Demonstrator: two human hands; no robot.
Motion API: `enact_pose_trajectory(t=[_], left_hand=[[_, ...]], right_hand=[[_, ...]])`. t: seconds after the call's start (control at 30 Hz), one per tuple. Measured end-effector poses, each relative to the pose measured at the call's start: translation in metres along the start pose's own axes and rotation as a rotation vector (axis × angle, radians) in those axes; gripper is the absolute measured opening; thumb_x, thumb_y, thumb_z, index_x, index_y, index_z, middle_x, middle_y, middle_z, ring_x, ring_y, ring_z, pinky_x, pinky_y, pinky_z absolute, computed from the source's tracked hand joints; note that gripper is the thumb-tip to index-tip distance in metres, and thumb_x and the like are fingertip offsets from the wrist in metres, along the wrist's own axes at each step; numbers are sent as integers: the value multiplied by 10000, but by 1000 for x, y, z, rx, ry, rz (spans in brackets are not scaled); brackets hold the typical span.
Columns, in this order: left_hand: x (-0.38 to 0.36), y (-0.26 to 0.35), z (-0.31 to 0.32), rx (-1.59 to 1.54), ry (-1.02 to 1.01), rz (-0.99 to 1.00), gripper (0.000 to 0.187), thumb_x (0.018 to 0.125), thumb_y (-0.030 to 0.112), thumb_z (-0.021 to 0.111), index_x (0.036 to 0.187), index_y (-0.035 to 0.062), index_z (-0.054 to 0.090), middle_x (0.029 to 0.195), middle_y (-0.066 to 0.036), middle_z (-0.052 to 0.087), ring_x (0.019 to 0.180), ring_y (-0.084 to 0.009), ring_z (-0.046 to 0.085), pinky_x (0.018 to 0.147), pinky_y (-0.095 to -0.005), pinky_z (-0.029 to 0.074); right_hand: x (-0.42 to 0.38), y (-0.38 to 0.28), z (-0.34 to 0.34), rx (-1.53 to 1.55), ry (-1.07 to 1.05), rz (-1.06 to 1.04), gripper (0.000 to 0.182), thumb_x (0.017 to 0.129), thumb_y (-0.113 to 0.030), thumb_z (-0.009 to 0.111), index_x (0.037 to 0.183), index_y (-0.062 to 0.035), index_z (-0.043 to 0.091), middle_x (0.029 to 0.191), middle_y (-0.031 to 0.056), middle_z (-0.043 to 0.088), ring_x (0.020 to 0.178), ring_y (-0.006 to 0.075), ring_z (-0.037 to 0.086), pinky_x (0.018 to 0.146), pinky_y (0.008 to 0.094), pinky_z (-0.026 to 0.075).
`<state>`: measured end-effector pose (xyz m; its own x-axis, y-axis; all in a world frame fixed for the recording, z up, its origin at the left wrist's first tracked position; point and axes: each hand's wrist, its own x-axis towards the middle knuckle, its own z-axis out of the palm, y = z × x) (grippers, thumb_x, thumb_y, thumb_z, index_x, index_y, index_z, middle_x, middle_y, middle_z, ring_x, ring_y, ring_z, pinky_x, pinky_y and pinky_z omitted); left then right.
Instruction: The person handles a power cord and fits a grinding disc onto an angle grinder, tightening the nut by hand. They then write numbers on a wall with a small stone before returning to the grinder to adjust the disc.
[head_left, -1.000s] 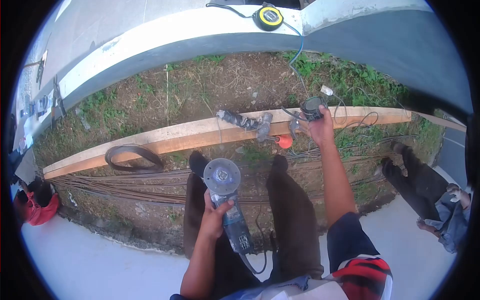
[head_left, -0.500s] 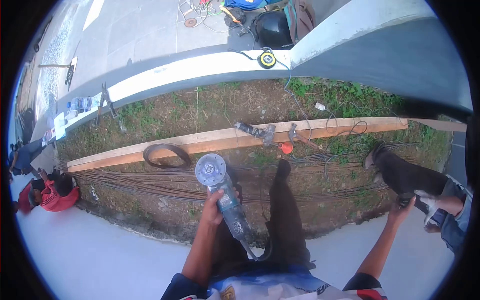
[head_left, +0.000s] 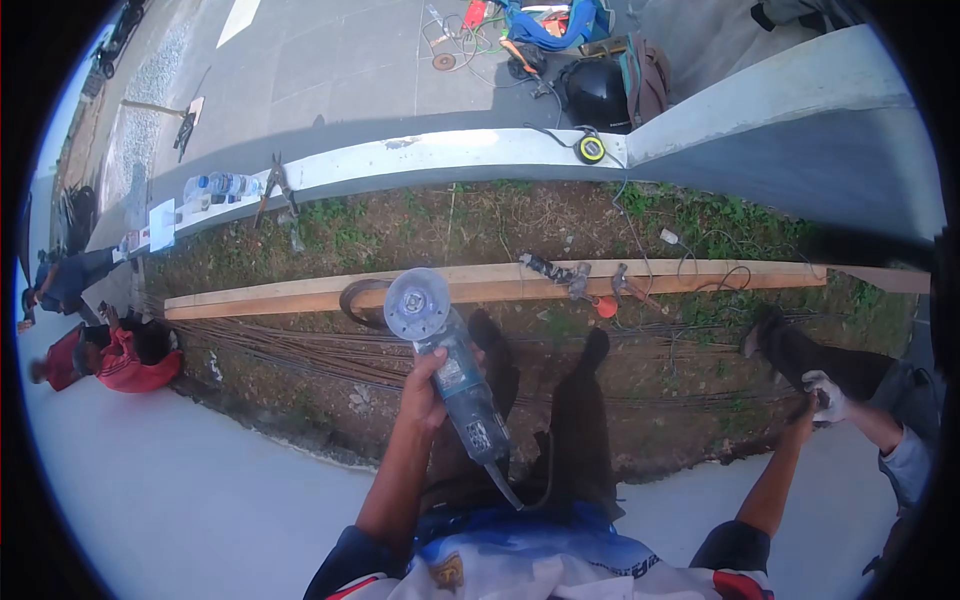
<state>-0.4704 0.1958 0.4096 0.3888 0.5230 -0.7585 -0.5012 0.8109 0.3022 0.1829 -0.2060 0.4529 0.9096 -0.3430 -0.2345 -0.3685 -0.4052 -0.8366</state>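
My left hand [head_left: 424,398] is closed around the body of an angle grinder [head_left: 462,385]. Its pale round disc [head_left: 417,303] points up and away from me, and the cord drops from its lower end toward my lap. Far out to the right, my right hand [head_left: 801,420] meets the white-gloved hand [head_left: 826,396] of a co-worker. My fingers there look closed, partly covered by the glove; what lies between the two hands is too small and dark to name.
Long wooden planks [head_left: 460,286] lie across the soil, with a hammer [head_left: 632,286] beside them. Behind the disc is a wire coil [head_left: 362,300]; steel rods [head_left: 290,350] run below. A tape measure [head_left: 590,149] sits on the low wall [head_left: 400,150]. A person in red [head_left: 135,358] crouches left.
The view has shifted, so the surroundings sit further right. The gloved hand has come up against my right hand, and the dark object seen there no longer shows clearly. My left hand keeps the grinder.
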Motion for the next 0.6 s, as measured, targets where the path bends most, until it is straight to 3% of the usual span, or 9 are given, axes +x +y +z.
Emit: enact_pose_trajectory(t=[0.13,0.27,0.37,0.4,0.43,0.47,0.5,0.57,0.6], left_hand=[[-5,12,-3,-7,24,-32,517,898,230,685,1313,-2,482,1093,-193,661,1012,-319,685,878,-471,588],[-8,17,-16,2,33,-33,522,906,262,681,1292,-45,508,1114,-201,663,1023,-322,687,908,-484,579],[-6,18,-17,38,33,-11,519,920,282,671,1282,-59,521,1128,-207,664,1011,-315,694,906,-482,586],[-3,16,-18,52,27,-6,506,924,277,668,1279,-53,520,1122,-205,665,1007,-312,695,900,-481,589],[1,14,-16,65,21,-1,494,928,272,664,1276,-47,520,1117,-203,665,1004,-310,696,894,-480,591],[3,12,-5,62,45,37,517,919,208,682,1335,19,440,1118,-185,643,998,-312,696,870,-490,597],[7,8,6,75,73,51,543,910,181,692,1352,47,406,1125,-175,631,997,-311,694,863,-491,597],[13,-1,27,105,132,81,619,892,129,711,1387,103,339,1139,-156,606,994,-311,691,851,-494,596],[21,-12,28,80,131,111,695,874,76,721,1408,155,282,1196,-140,563,985,-313,686,836,-492,595]], right_hand=[[53,29,-48,-312,135,-64,865,707,-500,885,1275,82,589,1255,194,640,1054,339,647,917,482,538],[28,9,-62,-460,239,-189,936,696,-654,820,1220,105,660,1210,207,690,1064,312,659,957,425,514],[-11,-12,-45,-928,561,-379,867,765,-525,842,1338,65,569,1264,203,655,1059,319,654,919,439,523],[-11,-4,-42,-681,112,-504,819,839,-489,795,1396,50,529,1366,221,598,1167,323,617,999,449,482],[-102,-18,8,-627,-15,-536,760,925,-423,725,1471,33,457,1473,229,507,1291,308,545,1090,432,415],[-172,-16,41,-365,-425,-423,755,963,-386,683,1527,18,383,1525,234,445,1372,292,478,1144,405,358],[-267,-30,74,-418,-705,-371,712,992,-328,645,1543,13,351,1546,222,418,1400,299,450,1154,415,345],[-381,-23,107,-449,-1258,-236,807,958,-328,689,1578,-10,282,1547,240,411,1437,365,411,1155,496,345],[-421,-17,118,-445,-1467,-173,940,886,-315,777,1595,-23,233,1541,248,414,1433,377,420,1142,511,360]])
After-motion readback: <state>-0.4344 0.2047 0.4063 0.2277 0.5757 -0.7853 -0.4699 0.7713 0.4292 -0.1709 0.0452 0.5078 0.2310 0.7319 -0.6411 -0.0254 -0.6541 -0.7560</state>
